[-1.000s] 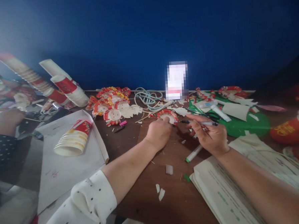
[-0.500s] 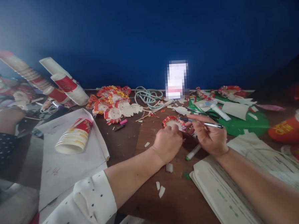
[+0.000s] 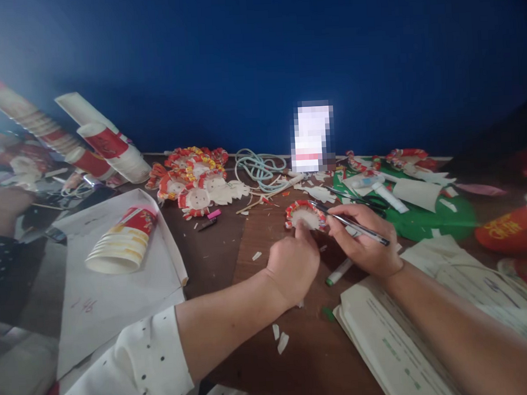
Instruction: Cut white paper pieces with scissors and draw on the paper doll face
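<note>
A small round paper cutout (image 3: 306, 217) with a white middle and curled red-and-white rim lies on the brown table. My left hand (image 3: 294, 263) holds it down, its index finger pressed on the white middle and the other fingers curled under. The thumb is hidden. In my right hand (image 3: 369, 239) a dark, clear-barrelled pen (image 3: 357, 225) is gripped, its tip end over the cutout's upper right rim. A white marker with a green end (image 3: 338, 273) lies below my right hand. Behind to the left, similar cutouts with drawn faces (image 3: 197, 195) are piled up.
Stacked paper cups (image 3: 110, 146) lean at the left; more cups (image 3: 124, 240) rest on a white box lid (image 3: 89, 336). A blurred bright screen (image 3: 312, 137) stands behind. Scissors, a glue tube (image 3: 389, 195) and green sheet (image 3: 450, 220) are right. Another person's hand (image 3: 3, 205) is far left.
My left hand has shifted down slightly and its index finger now points onto the cutout's middle. The pen's rear end has tilted lower. The view has turned a little.
</note>
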{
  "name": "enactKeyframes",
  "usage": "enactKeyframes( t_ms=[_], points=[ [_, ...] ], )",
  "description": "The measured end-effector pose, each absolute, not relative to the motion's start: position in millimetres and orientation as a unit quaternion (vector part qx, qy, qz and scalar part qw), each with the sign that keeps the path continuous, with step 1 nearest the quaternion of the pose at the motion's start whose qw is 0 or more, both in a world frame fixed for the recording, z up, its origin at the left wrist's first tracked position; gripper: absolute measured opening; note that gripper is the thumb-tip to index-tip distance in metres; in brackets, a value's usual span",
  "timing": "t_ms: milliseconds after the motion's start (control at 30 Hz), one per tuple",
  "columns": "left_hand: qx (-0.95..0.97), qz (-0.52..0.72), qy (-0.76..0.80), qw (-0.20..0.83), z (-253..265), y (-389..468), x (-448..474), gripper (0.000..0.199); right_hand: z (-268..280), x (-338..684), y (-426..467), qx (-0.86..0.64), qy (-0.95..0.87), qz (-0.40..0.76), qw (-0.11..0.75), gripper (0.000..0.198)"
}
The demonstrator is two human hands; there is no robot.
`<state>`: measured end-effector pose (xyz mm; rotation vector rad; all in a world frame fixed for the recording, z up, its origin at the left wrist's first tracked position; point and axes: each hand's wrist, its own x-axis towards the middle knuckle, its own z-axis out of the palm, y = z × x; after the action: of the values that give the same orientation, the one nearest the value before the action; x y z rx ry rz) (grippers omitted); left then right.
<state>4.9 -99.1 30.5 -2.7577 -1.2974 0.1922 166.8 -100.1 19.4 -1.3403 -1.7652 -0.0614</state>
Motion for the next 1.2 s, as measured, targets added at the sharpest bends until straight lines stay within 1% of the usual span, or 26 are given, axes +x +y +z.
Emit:
enactKeyframes(
  t_ms=[133, 300, 467, 600, 700, 800, 933, 1200],
  points=[
    [-0.905, 0.064, -0.419, 0.044, 28.4, -96.9, 4.2, 0.047, 15.4, 169.0, -97.5, -0.501, -0.741, -0.002, 0.447, 0.020],
    [-0.908, 0.059, -0.414, 0.023, 30.8, -95.5, 5.0, 0.043, 11.4, 168.2, -94.2, -0.439, -0.761, 0.022, 0.477, 0.032],
    [-0.907, 0.050, -0.419, 0.019, 29.7, -96.0, 6.2, 0.042, 14.4, 166.3, -95.5, -0.487, -0.745, 0.024, 0.454, 0.025],
    [-0.908, 0.042, -0.416, 0.025, 27.8, -97.6, 5.9, 0.043, 16.1, 164.9, -96.7, -0.527, -0.735, -0.007, 0.426, 0.019],
    [-0.909, 0.039, -0.414, 0.025, 28.6, -98.5, 5.1, 0.043, 14.9, 163.0, -97.4, -0.558, -0.720, -0.015, 0.412, 0.019],
    [-0.910, 0.052, -0.411, 0.023, 30.2, -98.7, 4.6, 0.044, 13.1, 161.0, -98.5, -0.580, -0.707, 0.003, 0.405, 0.019],
    [-0.909, 0.058, -0.412, 0.023, 30.8, -98.4, 4.9, 0.046, 10.3, 159.7, -99.2, -0.580, -0.713, 0.022, 0.394, 0.018],
    [-0.911, 0.064, -0.406, 0.028, 31.5, -99.0, 5.7, 0.046, 7.0, 157.1, -96.7, -0.555, -0.742, -0.019, 0.377, 0.013]
  ],
)
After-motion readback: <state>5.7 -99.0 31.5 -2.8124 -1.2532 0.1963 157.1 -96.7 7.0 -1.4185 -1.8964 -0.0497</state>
